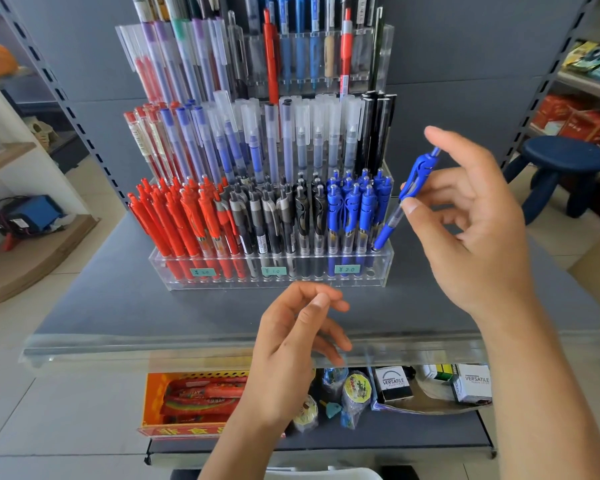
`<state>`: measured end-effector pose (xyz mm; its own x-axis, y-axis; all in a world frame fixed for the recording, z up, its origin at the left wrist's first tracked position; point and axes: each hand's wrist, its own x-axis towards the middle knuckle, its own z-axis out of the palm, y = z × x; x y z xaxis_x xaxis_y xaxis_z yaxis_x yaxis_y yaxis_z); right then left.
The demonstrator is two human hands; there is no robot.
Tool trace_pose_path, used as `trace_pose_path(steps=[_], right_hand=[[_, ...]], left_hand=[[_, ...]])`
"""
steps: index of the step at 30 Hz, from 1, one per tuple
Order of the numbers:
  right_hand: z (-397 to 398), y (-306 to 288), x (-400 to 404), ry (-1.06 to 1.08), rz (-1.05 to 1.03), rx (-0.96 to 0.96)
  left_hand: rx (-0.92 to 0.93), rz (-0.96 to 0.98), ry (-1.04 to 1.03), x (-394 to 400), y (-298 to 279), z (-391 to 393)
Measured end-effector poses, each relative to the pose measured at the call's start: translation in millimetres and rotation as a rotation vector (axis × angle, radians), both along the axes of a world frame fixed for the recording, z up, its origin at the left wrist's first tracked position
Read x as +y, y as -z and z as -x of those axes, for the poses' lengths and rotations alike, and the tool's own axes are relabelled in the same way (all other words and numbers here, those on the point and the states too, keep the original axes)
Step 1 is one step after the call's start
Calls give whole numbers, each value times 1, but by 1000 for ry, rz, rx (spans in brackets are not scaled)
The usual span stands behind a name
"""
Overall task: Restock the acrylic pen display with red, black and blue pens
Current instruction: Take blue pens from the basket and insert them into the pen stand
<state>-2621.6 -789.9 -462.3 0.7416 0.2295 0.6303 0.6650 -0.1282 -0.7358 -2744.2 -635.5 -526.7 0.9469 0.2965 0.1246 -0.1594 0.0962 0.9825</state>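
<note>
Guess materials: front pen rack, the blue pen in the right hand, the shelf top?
Front pen rack: clear, glossy rigid plastic, likely acrylic; pens show through its walls. Blue pen in the right hand: shiny opaque blue plastic clip and grip, clear barrel. Shelf top: matte grey-blue, probably painted metal or a mat; hard to tell.

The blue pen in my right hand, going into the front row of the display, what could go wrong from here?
1. The blue pen is tilted, with its tip at the far right end of the display. It may catch instead of dropping into a slot.
2. The right hand has a light fingertip grip, so the pen could slip.
3. The neighbouring blue pens are packed tight and could get knocked. The left hand is empty and not steadying anything.
</note>
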Motion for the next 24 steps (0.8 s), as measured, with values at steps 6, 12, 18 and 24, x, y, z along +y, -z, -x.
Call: trace_pose_path(steps=[6,12,18,24], right_hand=[[-1,5,4,1,91,-11],[-4,10,5,10,211,13],[-6,12,3,7,245,65],[0,12,0,55,335,34]], left_hand=[[2,11,-4,1,1,0],[-8,14,2,1,1,-1],[-30,18,7,1,3,-2],[-37,-1,-17,-2,6,-1]])
